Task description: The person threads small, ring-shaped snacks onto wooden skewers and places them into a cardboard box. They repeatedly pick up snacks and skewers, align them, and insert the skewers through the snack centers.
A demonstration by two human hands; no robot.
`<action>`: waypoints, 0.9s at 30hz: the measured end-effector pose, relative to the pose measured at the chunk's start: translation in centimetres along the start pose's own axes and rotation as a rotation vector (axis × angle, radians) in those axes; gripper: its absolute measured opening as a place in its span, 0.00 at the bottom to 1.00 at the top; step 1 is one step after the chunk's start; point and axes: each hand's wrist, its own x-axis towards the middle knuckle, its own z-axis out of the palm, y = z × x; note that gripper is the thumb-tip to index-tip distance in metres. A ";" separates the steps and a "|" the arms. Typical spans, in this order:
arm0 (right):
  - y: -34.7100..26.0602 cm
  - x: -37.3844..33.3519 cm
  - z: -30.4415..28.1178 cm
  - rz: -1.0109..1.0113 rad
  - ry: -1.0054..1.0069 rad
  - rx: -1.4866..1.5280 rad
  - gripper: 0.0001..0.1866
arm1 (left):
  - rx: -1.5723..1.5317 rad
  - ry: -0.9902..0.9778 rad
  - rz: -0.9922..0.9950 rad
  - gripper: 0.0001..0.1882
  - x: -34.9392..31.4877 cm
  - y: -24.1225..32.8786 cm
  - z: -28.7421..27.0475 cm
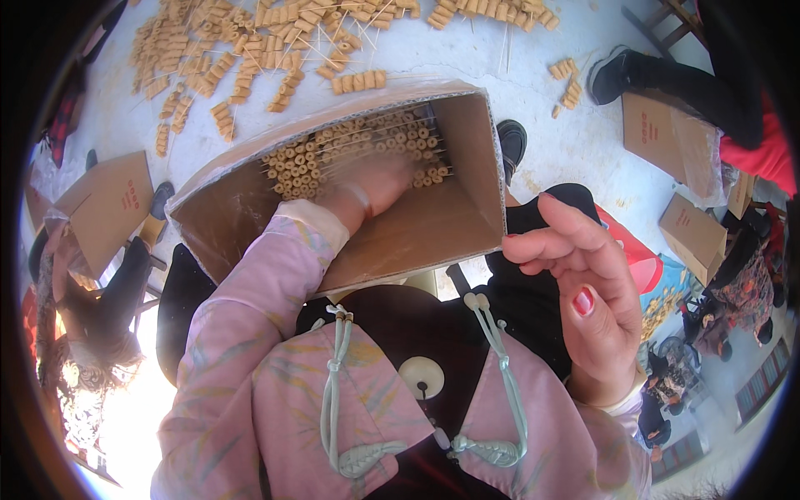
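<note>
A deep cardboard box (400, 250) with a clear plastic liner stands in front of me, its mouth facing up toward me. Skewers threaded with tan ring-shaped pieces (296, 169) lie stacked along its far side, ring ends showing. My left hand (379, 182) reaches inside, over those skewers. Motion smears its fingers, so whether it grips anything cannot be told. Beside the box's right edge is my right hand (598, 300), fingers apart and loosely bent, nothing in it. Its index fingertip is at the cardboard rim.
Beyond the box, many more tan skewers (283, 42) lie heaped on a pale surface (467, 62). Other people sit at both sides, with a cardboard box (104, 208) at left and more boxes (667, 137) at right. A dark shoe (512, 148) is just right of my box.
</note>
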 end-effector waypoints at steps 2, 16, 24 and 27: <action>0.1 0.0 -0.1 -0.029 0.018 -0.005 0.34 | -0.049 0.041 -0.064 0.23 -0.1 0.2 -1.3; 0.6 0.4 0.1 -0.018 0.207 -0.077 0.38 | -0.168 -0.137 -0.337 0.53 3.8 0.9 -3.6; 0.3 0.5 0.2 0.030 0.217 -0.058 0.40 | -0.244 0.165 -0.199 0.42 1.6 0.3 -2.8; 0.3 0.5 0.2 0.019 0.201 -0.066 0.40 | -0.207 0.301 -0.106 0.31 0.5 -0.2 -3.9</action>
